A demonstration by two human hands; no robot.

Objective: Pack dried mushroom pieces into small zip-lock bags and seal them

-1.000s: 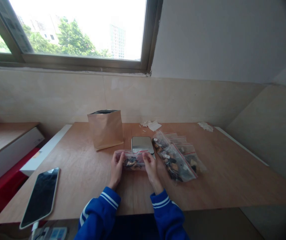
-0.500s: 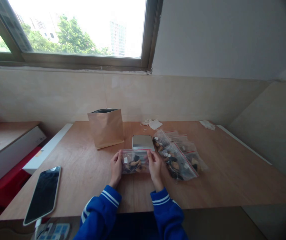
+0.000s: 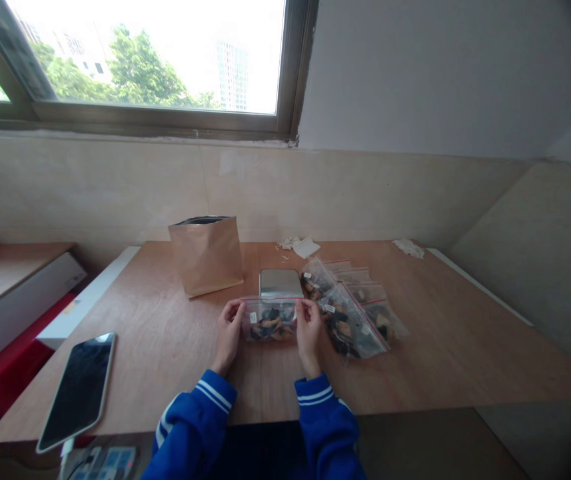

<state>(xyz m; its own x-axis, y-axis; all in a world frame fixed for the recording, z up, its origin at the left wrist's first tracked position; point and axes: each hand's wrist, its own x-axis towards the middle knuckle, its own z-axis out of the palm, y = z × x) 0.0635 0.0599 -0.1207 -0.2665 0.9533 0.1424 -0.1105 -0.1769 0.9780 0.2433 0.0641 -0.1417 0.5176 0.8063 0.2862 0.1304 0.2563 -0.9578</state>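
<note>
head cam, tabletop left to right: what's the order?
Phone → brown paper bag → left hand → clear zip bag gripped at both ends → right hand → pile of filled zip bags → crumpled white scrap at the far edge. The scale is left out: it overlaps the held bag.

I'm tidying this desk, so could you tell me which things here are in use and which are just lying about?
In use:
- small zip bag, held between left hand and right hand
- pile of filled zip bags
- scale
- brown paper bag

Lying about:
- phone
- crumpled paper scraps
</note>
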